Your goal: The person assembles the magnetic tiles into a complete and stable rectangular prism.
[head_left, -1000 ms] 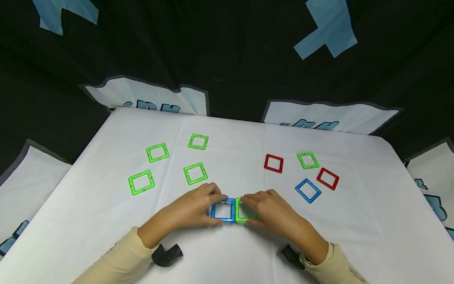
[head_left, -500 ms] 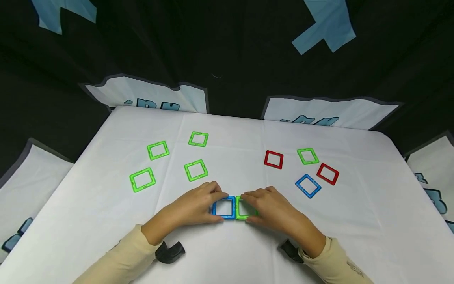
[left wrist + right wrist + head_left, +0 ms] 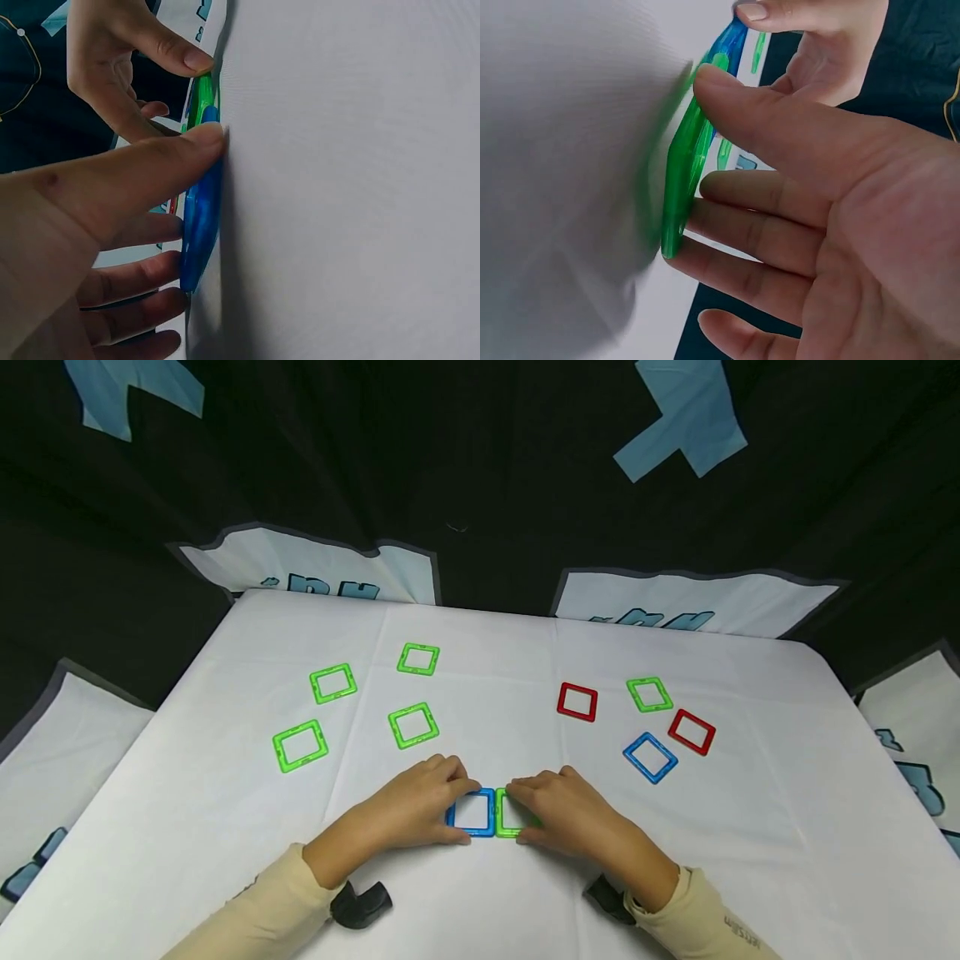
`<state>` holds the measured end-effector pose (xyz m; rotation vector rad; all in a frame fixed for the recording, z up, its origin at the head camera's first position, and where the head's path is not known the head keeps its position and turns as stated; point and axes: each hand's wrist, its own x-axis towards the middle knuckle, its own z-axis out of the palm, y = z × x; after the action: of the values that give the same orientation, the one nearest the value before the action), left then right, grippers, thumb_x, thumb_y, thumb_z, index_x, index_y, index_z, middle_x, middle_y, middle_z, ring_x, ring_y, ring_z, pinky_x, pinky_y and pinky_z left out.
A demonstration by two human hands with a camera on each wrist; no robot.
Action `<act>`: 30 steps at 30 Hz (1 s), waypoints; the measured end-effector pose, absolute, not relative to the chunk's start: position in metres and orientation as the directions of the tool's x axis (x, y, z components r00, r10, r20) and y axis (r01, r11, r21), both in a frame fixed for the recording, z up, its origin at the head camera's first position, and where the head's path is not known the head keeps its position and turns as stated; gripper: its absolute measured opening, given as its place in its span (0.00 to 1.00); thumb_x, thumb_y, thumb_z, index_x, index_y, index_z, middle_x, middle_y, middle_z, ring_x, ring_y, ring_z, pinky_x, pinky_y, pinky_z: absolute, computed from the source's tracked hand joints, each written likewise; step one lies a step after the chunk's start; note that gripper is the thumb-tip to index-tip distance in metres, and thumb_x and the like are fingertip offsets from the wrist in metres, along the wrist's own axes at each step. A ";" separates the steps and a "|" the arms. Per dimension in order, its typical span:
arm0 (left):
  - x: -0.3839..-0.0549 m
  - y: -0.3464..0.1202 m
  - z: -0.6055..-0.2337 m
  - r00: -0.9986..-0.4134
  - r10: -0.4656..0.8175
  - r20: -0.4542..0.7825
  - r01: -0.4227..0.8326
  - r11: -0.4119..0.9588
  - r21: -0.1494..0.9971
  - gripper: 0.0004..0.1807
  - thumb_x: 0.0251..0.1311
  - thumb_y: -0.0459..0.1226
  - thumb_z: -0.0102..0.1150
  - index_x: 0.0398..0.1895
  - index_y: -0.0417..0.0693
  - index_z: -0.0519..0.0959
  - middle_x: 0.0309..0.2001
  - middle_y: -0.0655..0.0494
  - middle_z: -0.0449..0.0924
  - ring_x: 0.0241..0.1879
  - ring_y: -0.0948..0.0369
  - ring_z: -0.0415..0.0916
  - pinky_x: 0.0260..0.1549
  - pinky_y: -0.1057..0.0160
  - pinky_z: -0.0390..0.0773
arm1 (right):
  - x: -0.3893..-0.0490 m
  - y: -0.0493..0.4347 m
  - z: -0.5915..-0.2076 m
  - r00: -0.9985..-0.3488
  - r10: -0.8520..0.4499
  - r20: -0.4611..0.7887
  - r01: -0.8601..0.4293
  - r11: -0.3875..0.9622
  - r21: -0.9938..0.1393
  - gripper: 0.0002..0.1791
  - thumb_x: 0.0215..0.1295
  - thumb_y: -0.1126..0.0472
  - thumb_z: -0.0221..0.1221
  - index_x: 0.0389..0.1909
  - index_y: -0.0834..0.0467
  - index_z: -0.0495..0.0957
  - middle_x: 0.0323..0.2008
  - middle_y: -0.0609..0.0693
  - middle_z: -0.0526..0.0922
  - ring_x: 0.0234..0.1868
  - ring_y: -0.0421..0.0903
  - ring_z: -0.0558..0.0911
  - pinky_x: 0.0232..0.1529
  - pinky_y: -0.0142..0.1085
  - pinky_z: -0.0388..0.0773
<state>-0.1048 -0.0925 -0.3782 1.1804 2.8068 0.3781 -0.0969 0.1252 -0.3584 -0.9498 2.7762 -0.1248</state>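
A blue square magnetic tile and a green square magnetic tile lie edge to edge near the front middle of the table. My left hand pinches the blue one between thumb and fingers at its left part. The right hand holds the green one the same way, covering its right side. From the left wrist, the thumb rests on the near edge of the blue tile, fingers at the far edge. The right wrist view shows the green tile between thumb and fingertips, low over the cloth.
Several green tiles lie spread at the left. To the right are a red tile, another red tile, a blue tile and a green tile. A black curtain hangs behind the white-covered table.
Both hands keep hold of their tiles. The joined pair has shifted slightly towards the person, while the other tiles stay where they were.
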 end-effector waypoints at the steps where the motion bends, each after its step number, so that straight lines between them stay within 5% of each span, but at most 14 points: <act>1: -0.105 -0.093 -0.378 -0.703 0.711 0.026 0.692 0.675 0.254 0.33 0.42 0.56 0.66 0.50 0.46 0.77 0.41 0.59 0.71 0.39 0.64 0.65 0.39 0.67 0.71 | -0.097 0.125 -0.358 -0.772 -0.614 -0.164 -0.598 0.789 -0.141 0.30 0.47 0.49 0.68 0.52 0.57 0.76 0.51 0.50 0.80 0.53 0.48 0.77 0.45 0.43 0.71; 8: -0.109 -0.106 -0.368 -0.746 0.666 -0.007 0.635 0.714 0.295 0.34 0.41 0.55 0.67 0.52 0.48 0.75 0.41 0.59 0.70 0.39 0.63 0.64 0.39 0.65 0.71 | -0.094 0.122 -0.358 -0.780 -0.604 -0.161 -0.592 0.797 -0.123 0.30 0.46 0.50 0.68 0.52 0.57 0.76 0.51 0.50 0.79 0.52 0.48 0.78 0.44 0.42 0.71; 18: -0.122 -0.201 -0.362 -0.953 0.303 -0.006 0.286 0.906 0.311 0.37 0.45 0.46 0.68 0.60 0.41 0.68 0.55 0.39 0.66 0.54 0.43 0.62 0.51 0.43 0.66 | -0.089 0.121 -0.361 -0.789 -0.597 -0.146 -0.590 0.802 -0.088 0.30 0.44 0.50 0.69 0.51 0.57 0.77 0.51 0.50 0.80 0.50 0.48 0.78 0.43 0.41 0.70; 23: -0.124 -0.240 -0.365 -0.970 0.233 -0.073 0.204 0.938 0.279 0.39 0.50 0.42 0.64 0.62 0.33 0.62 0.60 0.30 0.61 0.59 0.35 0.57 0.56 0.38 0.60 | -0.087 0.120 -0.362 -0.799 -0.583 -0.149 -0.578 0.812 -0.079 0.30 0.45 0.51 0.69 0.52 0.56 0.76 0.52 0.50 0.79 0.51 0.48 0.78 0.44 0.41 0.70; 30: -0.118 -0.247 -0.367 -0.966 0.253 -0.062 0.228 0.936 0.268 0.42 0.51 0.41 0.63 0.67 0.36 0.55 0.55 0.31 0.69 0.54 0.37 0.66 0.50 0.41 0.68 | -0.088 0.118 -0.361 -0.797 -0.586 -0.147 -0.586 0.809 -0.054 0.31 0.45 0.50 0.69 0.52 0.56 0.76 0.52 0.50 0.79 0.51 0.48 0.78 0.44 0.41 0.70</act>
<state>-0.1184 -0.2467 -0.3668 0.3727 2.9967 0.3970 -0.0879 0.1180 -0.3610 -0.9256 2.8377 -0.0089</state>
